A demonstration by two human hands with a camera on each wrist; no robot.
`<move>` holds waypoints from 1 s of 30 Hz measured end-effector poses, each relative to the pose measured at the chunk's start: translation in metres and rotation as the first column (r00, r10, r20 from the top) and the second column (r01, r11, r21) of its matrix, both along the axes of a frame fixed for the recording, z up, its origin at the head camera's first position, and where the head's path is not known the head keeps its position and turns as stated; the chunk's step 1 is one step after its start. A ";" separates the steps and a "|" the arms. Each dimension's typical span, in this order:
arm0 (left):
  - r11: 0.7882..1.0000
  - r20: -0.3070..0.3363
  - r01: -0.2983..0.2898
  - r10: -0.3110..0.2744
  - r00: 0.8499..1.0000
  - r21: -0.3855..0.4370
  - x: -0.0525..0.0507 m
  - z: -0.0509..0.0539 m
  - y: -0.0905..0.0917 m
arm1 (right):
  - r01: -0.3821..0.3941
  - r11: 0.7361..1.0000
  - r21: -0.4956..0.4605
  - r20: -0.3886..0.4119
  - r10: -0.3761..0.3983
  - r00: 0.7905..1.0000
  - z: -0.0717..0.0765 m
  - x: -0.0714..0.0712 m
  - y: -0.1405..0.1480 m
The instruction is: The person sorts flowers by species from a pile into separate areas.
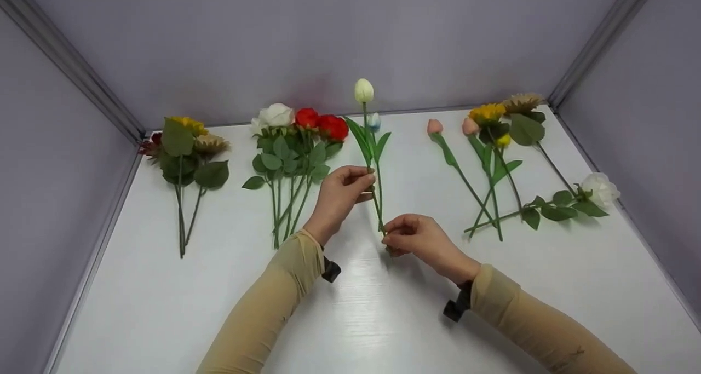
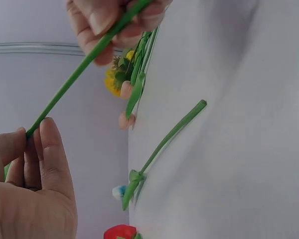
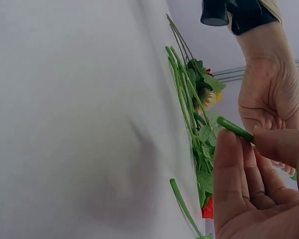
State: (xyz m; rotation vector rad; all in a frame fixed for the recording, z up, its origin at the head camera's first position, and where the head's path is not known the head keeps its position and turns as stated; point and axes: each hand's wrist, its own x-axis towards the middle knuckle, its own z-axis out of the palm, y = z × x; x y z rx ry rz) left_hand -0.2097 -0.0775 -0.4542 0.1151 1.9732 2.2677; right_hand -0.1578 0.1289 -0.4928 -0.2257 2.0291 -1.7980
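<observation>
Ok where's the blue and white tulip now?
The blue and white tulip lies on the table in the head view's middle, partly behind the held pale tulip, right of the red roses.

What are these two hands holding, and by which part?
A pale-yellow egg-shaped tulip, by its slim green stem: the left hand pinches the middle, the right hand near the lower end.
</observation>
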 end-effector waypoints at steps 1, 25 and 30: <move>1.000 -0.004 -0.001 0.001 1.000 0.001 -0.001 0.001 0.000 | -0.003 1.000 0.006 0.008 0.003 1.000 -0.001 0.002 0.001; 0.970 0.053 -0.027 0.041 0.998 -0.241 -0.034 -0.024 0.020 | 0.103 0.980 0.169 -0.111 -0.085 0.990 -0.007 -0.008 0.023; 0.901 0.013 -0.041 0.051 0.999 -0.432 -0.049 -0.030 0.016 | 0.114 0.980 0.166 -0.117 -0.096 0.988 -0.005 -0.012 0.028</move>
